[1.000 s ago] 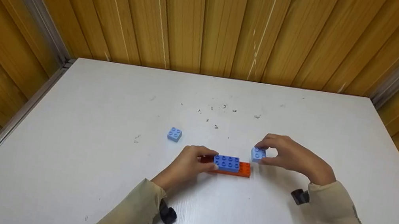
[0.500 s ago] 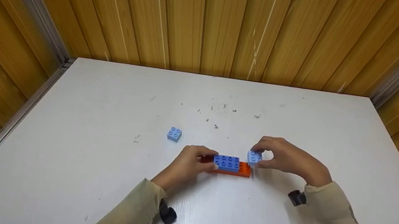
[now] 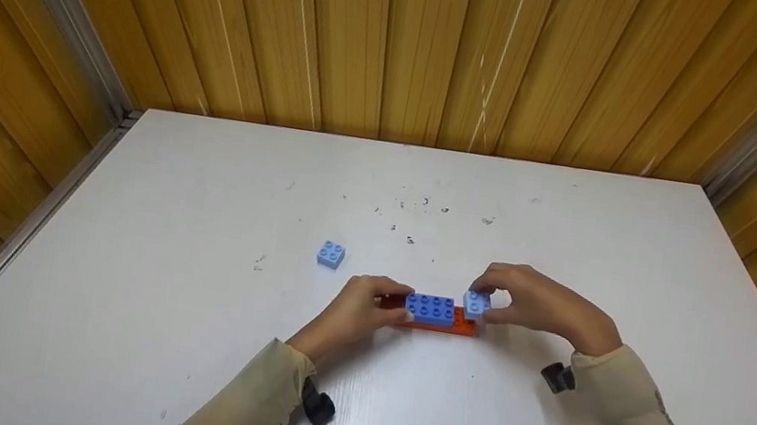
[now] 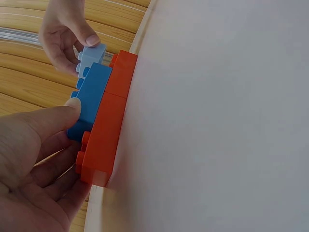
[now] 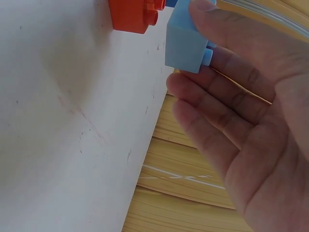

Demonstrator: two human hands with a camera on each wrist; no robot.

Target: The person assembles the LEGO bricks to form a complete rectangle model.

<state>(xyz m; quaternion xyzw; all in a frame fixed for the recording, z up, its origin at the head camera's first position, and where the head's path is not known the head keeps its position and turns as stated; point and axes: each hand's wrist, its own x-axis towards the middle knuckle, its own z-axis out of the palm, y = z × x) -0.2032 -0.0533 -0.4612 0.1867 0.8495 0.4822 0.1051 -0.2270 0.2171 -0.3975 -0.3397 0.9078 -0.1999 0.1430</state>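
Observation:
Two red toy building bricks [image 4: 107,130] stand end to end on the white table, and a blue brick [image 3: 430,310] sits on top across their joint. My left hand [image 3: 355,309] grips this stack at its left part, with the thumb on the side of the blue brick. Between thumb and fingers, my right hand [image 3: 549,309] pinches a light blue brick [image 3: 476,305], studs up. In the right wrist view that light blue brick [image 5: 186,41] hangs apart from the red brick [image 5: 129,17], higher than its studs. Farther back and left lies another light blue brick [image 3: 331,255].
The white table [image 3: 177,333] has small dark marks toward its back. Yellow wood-look panels [image 3: 420,44] wall it in behind and at both sides. A black wrist camera [image 3: 318,408] sits below the left cuff, another black device [image 3: 558,378] by the right.
My right hand has moved left and slightly nearer, bringing the light blue brick over the right end of the red bricks. The left hand and its stack have stayed put.

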